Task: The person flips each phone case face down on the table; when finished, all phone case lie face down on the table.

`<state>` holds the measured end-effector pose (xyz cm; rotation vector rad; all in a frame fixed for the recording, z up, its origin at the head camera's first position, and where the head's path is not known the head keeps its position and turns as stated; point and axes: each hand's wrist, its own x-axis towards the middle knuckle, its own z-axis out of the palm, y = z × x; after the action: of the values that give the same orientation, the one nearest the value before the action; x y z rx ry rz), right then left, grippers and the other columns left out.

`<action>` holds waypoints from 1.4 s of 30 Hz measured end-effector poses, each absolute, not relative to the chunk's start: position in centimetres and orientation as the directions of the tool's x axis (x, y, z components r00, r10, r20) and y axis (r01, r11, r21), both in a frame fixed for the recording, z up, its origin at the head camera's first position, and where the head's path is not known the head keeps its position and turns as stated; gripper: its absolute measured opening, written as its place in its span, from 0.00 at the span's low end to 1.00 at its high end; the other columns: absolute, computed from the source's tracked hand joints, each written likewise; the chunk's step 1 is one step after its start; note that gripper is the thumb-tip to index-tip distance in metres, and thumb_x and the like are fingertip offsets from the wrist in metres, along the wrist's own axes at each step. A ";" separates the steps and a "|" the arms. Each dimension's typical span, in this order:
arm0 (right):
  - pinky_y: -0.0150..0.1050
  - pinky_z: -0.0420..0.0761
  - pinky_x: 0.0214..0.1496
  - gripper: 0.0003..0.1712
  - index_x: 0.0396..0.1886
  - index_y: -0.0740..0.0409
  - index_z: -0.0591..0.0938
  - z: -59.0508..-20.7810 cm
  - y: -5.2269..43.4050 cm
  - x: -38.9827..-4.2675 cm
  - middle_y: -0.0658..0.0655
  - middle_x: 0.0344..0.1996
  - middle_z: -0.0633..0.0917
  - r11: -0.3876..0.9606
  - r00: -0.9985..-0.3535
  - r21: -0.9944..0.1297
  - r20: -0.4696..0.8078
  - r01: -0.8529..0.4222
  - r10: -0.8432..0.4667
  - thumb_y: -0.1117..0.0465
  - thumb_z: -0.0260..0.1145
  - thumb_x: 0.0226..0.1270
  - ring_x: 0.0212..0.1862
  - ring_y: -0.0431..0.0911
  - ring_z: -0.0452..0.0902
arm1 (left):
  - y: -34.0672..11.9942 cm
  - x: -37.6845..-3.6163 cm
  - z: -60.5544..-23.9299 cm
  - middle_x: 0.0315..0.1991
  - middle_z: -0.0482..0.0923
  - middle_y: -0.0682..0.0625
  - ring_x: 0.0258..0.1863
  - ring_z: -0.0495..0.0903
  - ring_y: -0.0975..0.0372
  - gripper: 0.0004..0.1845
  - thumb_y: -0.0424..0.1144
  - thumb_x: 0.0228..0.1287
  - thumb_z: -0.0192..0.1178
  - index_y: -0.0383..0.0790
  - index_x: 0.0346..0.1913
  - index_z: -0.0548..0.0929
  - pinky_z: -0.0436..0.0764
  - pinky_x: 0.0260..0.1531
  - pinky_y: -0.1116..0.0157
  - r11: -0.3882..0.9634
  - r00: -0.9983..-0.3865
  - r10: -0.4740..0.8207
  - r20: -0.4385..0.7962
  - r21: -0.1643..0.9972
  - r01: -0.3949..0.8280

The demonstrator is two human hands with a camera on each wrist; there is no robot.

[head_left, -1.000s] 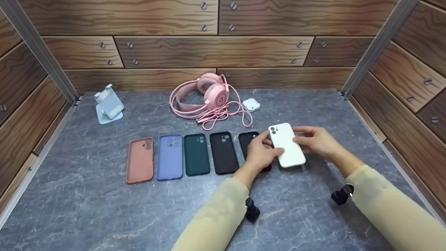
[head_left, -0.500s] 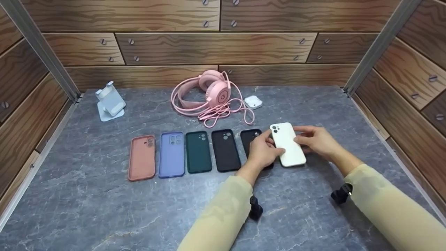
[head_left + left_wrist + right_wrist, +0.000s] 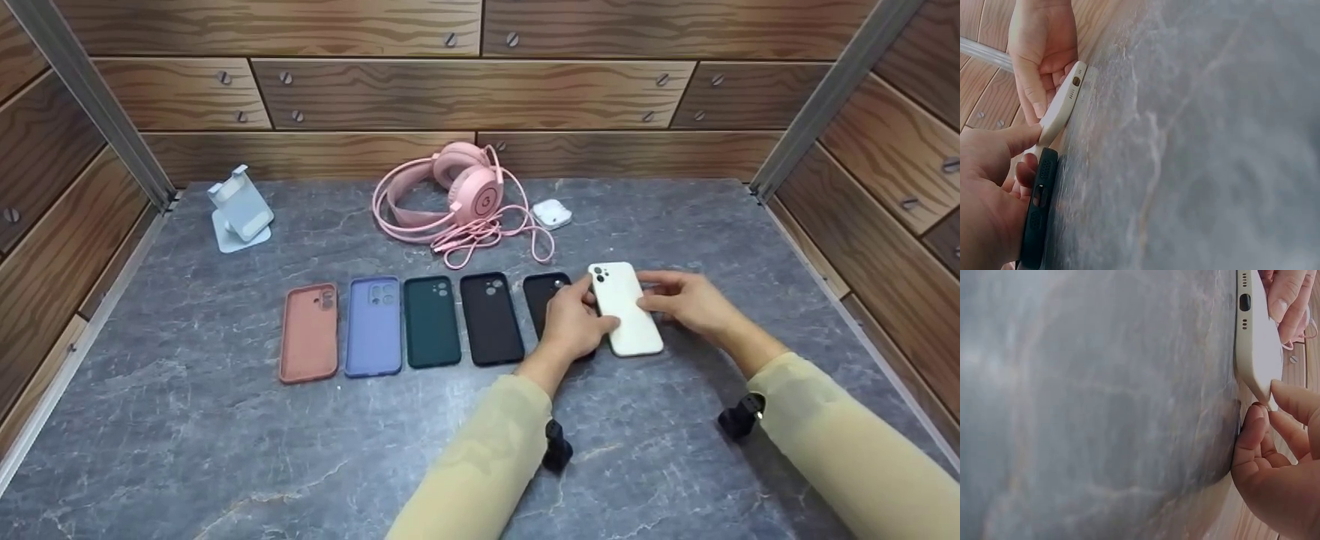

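Observation:
A white phone case (image 3: 632, 319) lies back side up at the right end of a row of cases, close over the table. Its port cutout and speaker slots face the right wrist camera. My left hand (image 3: 571, 321) pinches its left edge, thumb on top, while overlapping a black case (image 3: 538, 294) beside it. On the opposite edge, my right hand (image 3: 686, 301) pinches the white case between thumb and fingers. Further left in the row lie another black case (image 3: 491, 322), a dark green case (image 3: 432, 322), a blue case (image 3: 373, 326) and a pink case (image 3: 308, 334).
Behind the row sit pink headphones (image 3: 477, 196) with a coiled cable, and a small white box-like item (image 3: 551, 214). A pale blue phone stand (image 3: 244, 210) is at the back left. Wood-patterned walls (image 3: 472, 94) enclose the grey marbled table (image 3: 300, 450).
The head view has shifted slightly, so the whole scene sits a bit higher and further right. The white case has settled a little flatter to the table, with both hands keeping their hold.

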<state>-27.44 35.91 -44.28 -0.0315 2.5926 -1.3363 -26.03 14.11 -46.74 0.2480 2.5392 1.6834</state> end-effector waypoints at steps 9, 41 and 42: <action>0.34 0.80 0.41 0.36 0.78 0.65 0.72 -44.9 36.2 -27.7 0.64 0.56 0.85 0.610 -0.974 -0.788 -0.195 0.085 -0.116 0.58 0.71 0.76 0.44 0.40 0.78 | 14.2 -26.2 -46.6 0.67 0.80 0.46 0.69 0.75 0.57 0.42 0.41 0.62 0.80 0.42 0.77 0.74 0.70 0.69 0.67 0.502 -0.982 0.186 0.000 0.859 0.096; 0.32 0.79 0.38 0.34 0.75 0.68 0.75 -45.0 35.9 -27.7 0.61 0.50 0.86 0.618 -0.986 -0.785 -0.124 0.029 -0.111 0.61 0.73 0.74 0.41 0.37 0.78 | 14.6 -26.5 -46.6 0.68 0.80 0.46 0.70 0.75 0.57 0.36 0.40 0.59 0.81 0.39 0.71 0.81 0.70 0.70 0.68 0.537 -0.985 0.170 0.022 0.836 0.111; 0.32 0.79 0.38 0.34 0.75 0.68 0.74 -45.1 35.9 -27.7 0.61 0.50 0.86 0.624 -0.986 -0.781 -0.122 0.026 -0.111 0.61 0.73 0.74 0.40 0.37 0.78 | 14.6 -26.5 -46.6 0.67 0.80 0.46 0.70 0.76 0.57 0.36 0.40 0.59 0.81 0.39 0.71 0.81 0.70 0.69 0.68 0.540 -0.985 0.170 0.024 0.834 0.114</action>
<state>-27.72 35.93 -45.07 -0.0702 2.6863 -1.2951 -26.50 14.55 -46.56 0.2493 2.7042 1.4574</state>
